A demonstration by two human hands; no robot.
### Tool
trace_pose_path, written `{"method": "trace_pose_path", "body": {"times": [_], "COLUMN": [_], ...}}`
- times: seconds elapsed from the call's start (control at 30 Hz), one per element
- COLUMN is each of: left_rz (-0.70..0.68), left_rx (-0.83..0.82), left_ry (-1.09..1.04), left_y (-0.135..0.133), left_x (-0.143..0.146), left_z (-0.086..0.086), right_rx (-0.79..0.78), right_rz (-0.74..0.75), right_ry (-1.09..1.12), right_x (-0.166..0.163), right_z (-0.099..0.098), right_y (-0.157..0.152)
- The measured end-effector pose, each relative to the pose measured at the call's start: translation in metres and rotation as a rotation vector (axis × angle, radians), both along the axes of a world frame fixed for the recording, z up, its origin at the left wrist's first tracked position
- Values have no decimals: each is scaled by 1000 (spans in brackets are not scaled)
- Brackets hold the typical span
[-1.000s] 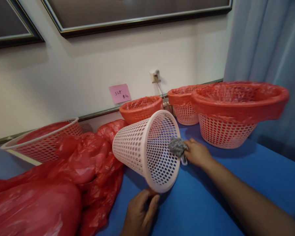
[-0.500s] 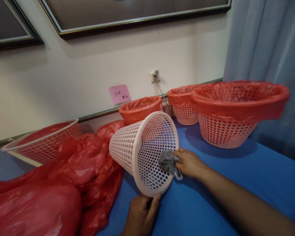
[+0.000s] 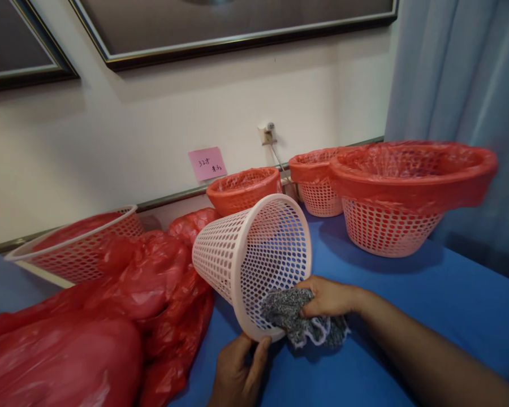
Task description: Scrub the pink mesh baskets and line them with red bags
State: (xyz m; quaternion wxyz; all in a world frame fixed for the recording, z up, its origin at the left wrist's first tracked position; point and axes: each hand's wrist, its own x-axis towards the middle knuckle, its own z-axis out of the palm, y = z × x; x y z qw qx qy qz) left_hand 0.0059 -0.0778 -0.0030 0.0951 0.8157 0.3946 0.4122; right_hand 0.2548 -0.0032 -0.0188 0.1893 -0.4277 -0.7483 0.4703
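At the far left, a tilted basket (image 3: 80, 240) with a red liner lay against the wall. In front of it a heap of red plastic bags (image 3: 110, 316) covered the left part of the blue desk (image 3: 407, 316). A pink sticky note (image 3: 207, 163) was stuck on the wall above.

At the centre, a pale pink mesh basket (image 3: 237, 254) lay on its side on the desk, touching the bags, its open mouth facing right and toward the viewer. The person's left hand (image 3: 236, 376) gripped the lowest part of its rim, fingers and thumb curled around the edge. Just to the right, a grey cloth (image 3: 288, 314) sat at the bottom of the basket's mouth, partly inside and partly spilling onto the desk. The right hand (image 3: 328, 297) pinched this cloth between thumb and bent fingers.

Behind stood two small baskets lined in red (image 3: 242, 192), (image 3: 318, 181). A large lined basket (image 3: 407, 192) stood at the right, before a pale blue curtain (image 3: 458, 73).
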Motion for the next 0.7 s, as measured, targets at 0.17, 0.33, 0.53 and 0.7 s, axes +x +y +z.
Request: {"method": "trace_pose_path", "body": {"times": [0.17,0.33,0.53,0.7], "left_rz": [24,15,-12,-22], "left_rx": [41,-13,-233,-261], "left_ry": [3,-13,114,163], "left_y": [1,0,3,11], "left_x": [-2,-3,1,4], "left_z": [-1,0,-13,-23], "right_rx": [375,405,196,85], "right_rz": [-538,-741,-310,-93], "right_ry": [-162,-320,-203,-86], "right_x": [22,39,13,-7], "right_z": [-1,5,-2,-8], "right_y": [19,27,14,4]}}
